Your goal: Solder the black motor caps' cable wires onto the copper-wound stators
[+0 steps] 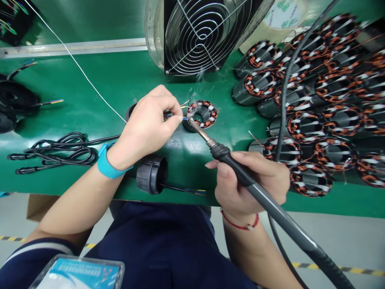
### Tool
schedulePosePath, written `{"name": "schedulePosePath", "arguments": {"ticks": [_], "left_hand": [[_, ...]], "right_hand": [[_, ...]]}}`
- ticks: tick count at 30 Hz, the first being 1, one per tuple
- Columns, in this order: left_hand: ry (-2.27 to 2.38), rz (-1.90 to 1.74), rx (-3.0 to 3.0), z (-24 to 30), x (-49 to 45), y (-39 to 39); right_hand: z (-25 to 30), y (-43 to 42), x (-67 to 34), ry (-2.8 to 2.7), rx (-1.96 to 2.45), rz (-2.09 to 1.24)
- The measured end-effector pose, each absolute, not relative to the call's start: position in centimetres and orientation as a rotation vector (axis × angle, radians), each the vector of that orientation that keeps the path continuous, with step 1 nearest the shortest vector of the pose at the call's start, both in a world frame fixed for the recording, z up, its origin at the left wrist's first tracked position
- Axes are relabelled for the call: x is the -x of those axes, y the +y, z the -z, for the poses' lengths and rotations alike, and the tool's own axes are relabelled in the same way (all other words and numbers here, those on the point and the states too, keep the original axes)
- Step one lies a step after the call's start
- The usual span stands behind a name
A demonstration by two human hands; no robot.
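My right hand (251,180) is closed around the grip of a soldering iron (240,170). The iron's tip reaches the left rim of a motor stator (212,114) with copper windings and white ties, and smoke rises above it. My left hand (153,116) pinches thin coloured wires (185,117) at the stator's left side. A fine solder wire (90,82) runs from the upper left down to behind my left hand. Below my left wrist lies a black ribbed cap (150,174) with a cable whose coloured ends are stripped.
A fan with a wire grille (204,38) stands behind the stator. Several more stators (305,126) crowd the right side, with the iron's cord (285,88) hanging across them. A coiled black cable (66,148) and black caps (18,98) lie on the left.
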State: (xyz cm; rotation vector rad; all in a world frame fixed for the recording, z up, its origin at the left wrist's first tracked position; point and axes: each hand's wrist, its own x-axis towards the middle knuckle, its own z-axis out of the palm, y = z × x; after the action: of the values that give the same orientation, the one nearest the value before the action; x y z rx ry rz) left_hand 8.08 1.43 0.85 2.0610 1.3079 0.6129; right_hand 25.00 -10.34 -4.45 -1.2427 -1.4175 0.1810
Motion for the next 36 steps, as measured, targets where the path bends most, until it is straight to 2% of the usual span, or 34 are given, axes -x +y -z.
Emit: {"name": "schedulePosePath", "arguments": {"ticks": [8,14,22,30,36], "left_hand": [[1.247,-0.68,-2.082,-0.4,-7.9,1.5],[1.206,-0.72,-2.063,-0.2,-7.8,1.6],[1.226,-0.709,-2.13,0.0,-7.8,1.6],[1.239,-0.707,-2.111,-0.2,-7.9,1.4],[1.245,-0.8,-2.143,-0.4,-7.1,2.0]], "right_hand": [[4.7,-10.0,-25.2,-1.411,1.169,-0.182],[4.4,-10.5,-25.3,-1.432,1.279,-0.148],[2.4,-8.6,-25.3,-1.475,1.326,-0.471],[1.9,-6.7,-24.6,-1.691,1.369,-0.54],[1.7,-5.7,-24.8,-1.547,1.486,-0.52]]}}
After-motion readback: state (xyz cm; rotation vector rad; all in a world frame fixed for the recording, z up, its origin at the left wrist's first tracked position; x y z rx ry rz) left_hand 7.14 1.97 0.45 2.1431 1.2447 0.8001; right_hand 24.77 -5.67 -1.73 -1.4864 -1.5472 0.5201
